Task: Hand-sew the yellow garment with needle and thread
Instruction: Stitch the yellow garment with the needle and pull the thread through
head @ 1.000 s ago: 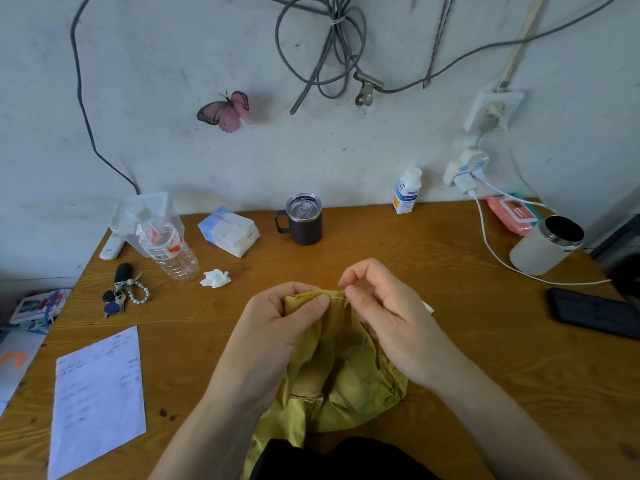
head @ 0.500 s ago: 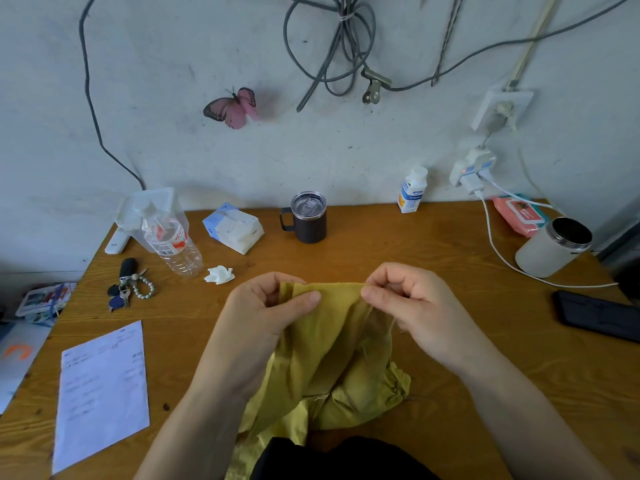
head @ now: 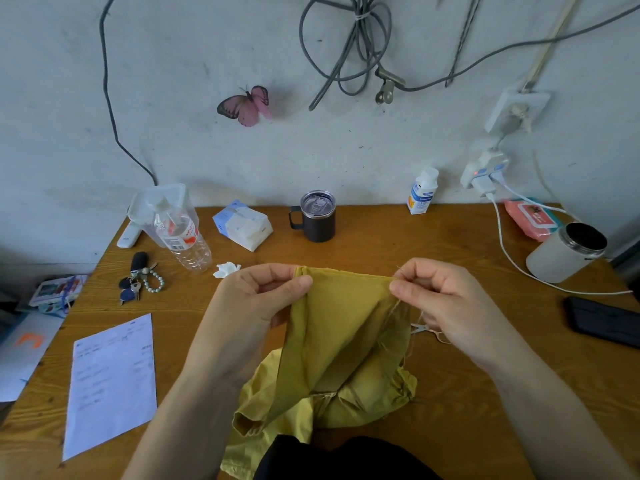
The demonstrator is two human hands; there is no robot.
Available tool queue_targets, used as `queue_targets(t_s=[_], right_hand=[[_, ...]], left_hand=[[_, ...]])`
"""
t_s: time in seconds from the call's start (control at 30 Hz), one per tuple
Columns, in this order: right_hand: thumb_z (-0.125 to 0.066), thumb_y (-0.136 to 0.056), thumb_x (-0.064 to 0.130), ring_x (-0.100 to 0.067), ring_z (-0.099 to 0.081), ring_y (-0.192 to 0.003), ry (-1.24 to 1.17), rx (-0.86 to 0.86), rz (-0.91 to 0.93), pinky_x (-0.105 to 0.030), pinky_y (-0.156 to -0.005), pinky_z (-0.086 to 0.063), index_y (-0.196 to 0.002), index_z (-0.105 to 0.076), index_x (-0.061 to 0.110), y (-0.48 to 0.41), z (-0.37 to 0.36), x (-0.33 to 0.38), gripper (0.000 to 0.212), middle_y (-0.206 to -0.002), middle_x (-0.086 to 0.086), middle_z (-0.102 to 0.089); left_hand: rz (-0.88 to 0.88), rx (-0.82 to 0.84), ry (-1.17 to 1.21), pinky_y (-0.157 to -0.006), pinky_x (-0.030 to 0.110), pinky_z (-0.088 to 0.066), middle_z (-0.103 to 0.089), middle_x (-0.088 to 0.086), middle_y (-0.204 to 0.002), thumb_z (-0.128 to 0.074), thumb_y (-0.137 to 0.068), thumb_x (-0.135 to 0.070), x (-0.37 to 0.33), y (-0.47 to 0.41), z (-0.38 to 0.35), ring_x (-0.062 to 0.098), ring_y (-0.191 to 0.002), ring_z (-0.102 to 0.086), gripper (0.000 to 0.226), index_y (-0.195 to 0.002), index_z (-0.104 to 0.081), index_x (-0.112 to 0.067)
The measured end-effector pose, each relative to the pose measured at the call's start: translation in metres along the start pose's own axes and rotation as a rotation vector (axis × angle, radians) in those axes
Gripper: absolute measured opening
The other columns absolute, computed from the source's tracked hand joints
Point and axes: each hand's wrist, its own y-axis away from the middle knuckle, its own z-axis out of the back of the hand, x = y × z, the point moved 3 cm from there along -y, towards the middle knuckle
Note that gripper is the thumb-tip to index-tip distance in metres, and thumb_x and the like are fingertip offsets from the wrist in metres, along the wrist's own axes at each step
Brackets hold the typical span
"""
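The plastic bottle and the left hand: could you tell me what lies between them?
A crumpled white tissue on the table, in the head view.

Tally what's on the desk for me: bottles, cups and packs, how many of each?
Bottles: 2, water bottle, white bottle
Cups: 2, black mug, white tumbler
Packs: 2, tissues, wipes
Total: 6

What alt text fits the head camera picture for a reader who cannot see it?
Two hands stretch the top edge of a yellow garment above a wooden table: the left hand pinches one end, the right hand pinches the other end and a needle. A mug, a bottle and keys sit behind.
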Motion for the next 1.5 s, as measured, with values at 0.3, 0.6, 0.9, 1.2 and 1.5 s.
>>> queue_targets(t_s=[0.3,0.6,0.9,1.2,1.5], right_hand=[[-0.057,-0.088,0.013,0.002,-0.044,-0.037,-0.020,0.002,0.015,-0.005,-0.039,-0.031,-0.075,-0.063,0.013,0.001,0.000,0.001,0.014,-0.048,0.010,-0.052],[-0.059,-0.087,0.017,0.001,-0.042,-0.039,-0.016,-0.005,0.014,-0.007,-0.040,-0.031,-0.074,-0.064,0.015,0.001,-0.004,-0.003,0.015,-0.050,0.007,-0.051],[-0.060,-0.088,0.017,0.001,-0.040,-0.041,0.008,-0.015,0.019,-0.006,-0.043,-0.030,-0.074,-0.063,0.017,0.001,-0.005,-0.006,0.015,-0.052,0.008,-0.050],[-0.059,-0.089,0.016,0.000,-0.043,-0.040,0.021,-0.026,0.030,-0.007,-0.042,-0.031,-0.072,-0.063,0.019,0.000,-0.004,-0.005,0.017,-0.049,0.010,-0.050],[-0.060,-0.087,0.025,-0.029,-0.052,-0.062,0.152,-0.035,0.086,-0.032,-0.058,-0.042,-0.075,-0.064,0.021,0.002,-0.013,0.004,0.013,-0.063,-0.016,-0.058]], left_hand=[[-0.020,-0.042,-0.001,-0.055,0.020,-0.053,-0.072,-0.002,-0.066,-0.071,-0.056,-0.036,0.002,-0.001,0.001,0.007,-0.061,-0.066,0.022,-0.071,-0.079,-0.021],[-0.074,-0.103,-0.164,-0.052,0.020,-0.043,-0.055,-0.007,-0.057,-0.051,-0.096,-0.017,0.005,0.004,-0.008,0.006,-0.054,-0.048,0.031,-0.072,-0.070,-0.023],[-0.120,-0.197,-0.180,-0.070,0.030,-0.048,-0.058,-0.002,-0.070,-0.049,-0.097,-0.027,0.010,0.007,-0.017,0.010,-0.069,-0.054,0.024,-0.085,-0.068,-0.016],[-0.180,-0.133,-0.141,-0.058,0.016,-0.046,-0.060,-0.008,-0.060,-0.059,-0.090,-0.011,0.004,0.007,-0.015,0.004,-0.061,-0.054,0.017,-0.074,-0.066,-0.015],[-0.097,-0.117,-0.086,-0.055,0.020,-0.036,-0.045,-0.014,-0.059,-0.051,-0.097,-0.023,0.012,0.009,-0.026,0.003,-0.056,-0.041,0.026,-0.072,-0.059,-0.027]])
